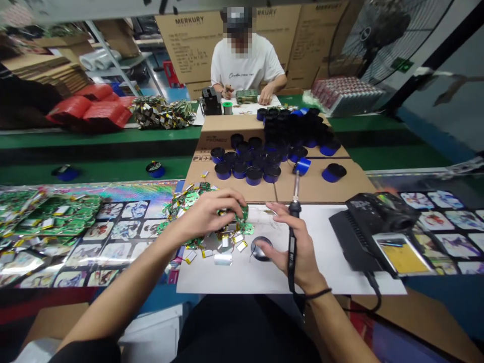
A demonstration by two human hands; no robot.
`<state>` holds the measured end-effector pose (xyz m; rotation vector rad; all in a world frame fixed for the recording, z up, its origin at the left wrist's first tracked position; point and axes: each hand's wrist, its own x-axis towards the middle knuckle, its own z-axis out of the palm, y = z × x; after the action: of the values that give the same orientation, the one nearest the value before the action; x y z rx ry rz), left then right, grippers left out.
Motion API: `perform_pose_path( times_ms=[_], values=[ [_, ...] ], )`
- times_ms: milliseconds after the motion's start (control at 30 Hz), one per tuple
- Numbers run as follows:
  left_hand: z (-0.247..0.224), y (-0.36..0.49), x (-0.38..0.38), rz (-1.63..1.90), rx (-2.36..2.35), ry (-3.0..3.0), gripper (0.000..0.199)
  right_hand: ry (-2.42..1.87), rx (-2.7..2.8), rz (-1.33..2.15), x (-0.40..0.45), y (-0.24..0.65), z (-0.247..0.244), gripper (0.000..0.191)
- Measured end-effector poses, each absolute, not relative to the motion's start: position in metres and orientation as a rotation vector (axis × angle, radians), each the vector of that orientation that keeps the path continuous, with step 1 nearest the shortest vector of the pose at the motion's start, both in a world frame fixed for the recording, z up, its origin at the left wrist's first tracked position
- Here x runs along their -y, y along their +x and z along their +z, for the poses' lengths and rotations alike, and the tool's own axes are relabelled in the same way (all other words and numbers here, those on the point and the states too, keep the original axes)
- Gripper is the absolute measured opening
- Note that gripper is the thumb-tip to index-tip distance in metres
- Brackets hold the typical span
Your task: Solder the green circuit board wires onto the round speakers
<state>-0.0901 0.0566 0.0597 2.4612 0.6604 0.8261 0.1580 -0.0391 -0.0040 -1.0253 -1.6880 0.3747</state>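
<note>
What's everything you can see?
Soldering iron: one, black, held
Circuit boards: many, green, mostly left
Batteries: many, silver, among boards
Round cases: many, blue-black, mostly on cardboard
Cardboard: count unclear, brown, beyond paper
Paper: one sheet, white, near middle
Disc: one, dark, on paper
Machines: two, black, near right, far middle
Pad: one, yellow, right
Picture sheets: at least two, multicoloured, either side
Packages: several, red, back left
Fan: one, dark, back right
Boxes: several, brown, back
Co-worker: one, white shirt, far middle
Left hand: one, bare, at boards
Right hand: one, bare, round iron
</note>
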Motion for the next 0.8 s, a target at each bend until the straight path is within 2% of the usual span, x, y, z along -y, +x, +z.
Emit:
perform_pose_path(
  times_ms=[67, 167, 367, 467, 567, 633, 800],
  values=[
    [0.053, -0.081, -0.039, 0.888, -0.581, 2.428, 0.023, -0.954, 1.753, 0.416, 0.035, 0.156, -0.001, 0.058],
    [0.038, -0.066, -0.020, 1.024, -0.560, 2.360, 0.023, -0.895, 1.743, 0.486, 0.036, 0.153, -0.003, 0.054],
    [0.008, -0.050, 0.001, 1.226, -0.777, 2.162, 0.026, -0.963, 1.625, 0.576, 0.048, 0.169, -0.012, 0.054],
    [0.000, -0.058, 0.005, 1.039, -0.927, 2.170, 0.031, -1.075, 1.575, 0.547, 0.058, 0.191, -0.017, 0.055],
    [-0.003, -0.068, 0.006, 0.675, -0.774, 2.305, 0.034, -1.179, 1.637, 0.493, 0.072, 0.207, -0.022, 0.057],
    [-0.006, -0.071, 0.006, 0.538, -0.666, 2.329, 0.027, -1.211, 1.721, 0.471, 0.084, 0.208, -0.026, 0.057],
    [-0.021, -0.065, 0.010, 0.657, -0.712, 2.031, 0.014, -1.253, 1.813, 0.481, 0.110, 0.183, -0.039, 0.049]
  ],
)
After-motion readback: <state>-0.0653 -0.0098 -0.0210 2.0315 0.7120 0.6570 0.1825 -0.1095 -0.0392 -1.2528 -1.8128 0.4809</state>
